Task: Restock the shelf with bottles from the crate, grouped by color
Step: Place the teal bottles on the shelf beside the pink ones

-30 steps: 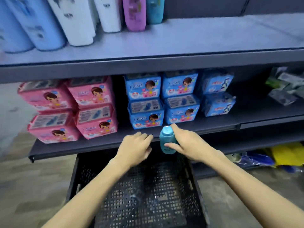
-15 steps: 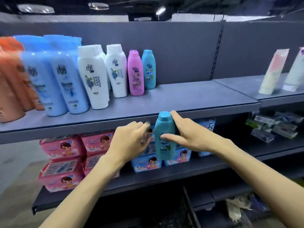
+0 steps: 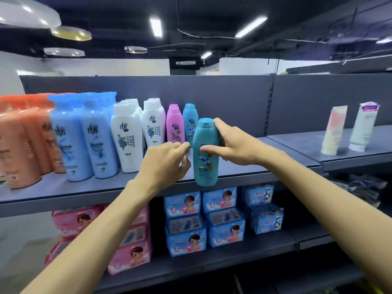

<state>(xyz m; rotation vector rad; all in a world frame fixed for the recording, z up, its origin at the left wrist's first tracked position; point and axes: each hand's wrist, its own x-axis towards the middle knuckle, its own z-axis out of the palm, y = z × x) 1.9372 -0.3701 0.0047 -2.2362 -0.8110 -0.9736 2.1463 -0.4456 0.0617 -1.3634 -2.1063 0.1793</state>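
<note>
A person's left hand (image 3: 167, 160) hangs with fingers loosely curled and nothing in it, its fingertips just beside the bottle that the right hand (image 3: 235, 143) grasps, thumb across the front label and fingers wrapped round the back near the cap. The teal plastic shampoo bottle (image 3: 205, 153) is held upright before the grey metal upper shelf (image 3: 244, 169), its base level with the shelf's front edge; whether it touches the board cannot be told.

Along that shelf, from the left, stand rows of orange plastic bottles (image 3: 19, 141), light-blue plastic bottles (image 3: 84, 141) and white plastic bottles with blue flower labels (image 3: 129, 141). Next comes a pink plastic bottle (image 3: 175, 126) and, just beside it, a teal bottle of the same make (image 3: 189, 122), directly behind the one in hand. The stretch of shelf to the right of that lies bare as far as the next bay, where two pale squeeze tubes (image 3: 334, 130) stand on their caps, near each other.

On the lower shelf, stacked pink soft packs with a cartoon child's face (image 3: 78, 219) sit at left and matching blue soft packs (image 3: 224, 221) at centre, below the held bottle.
</note>
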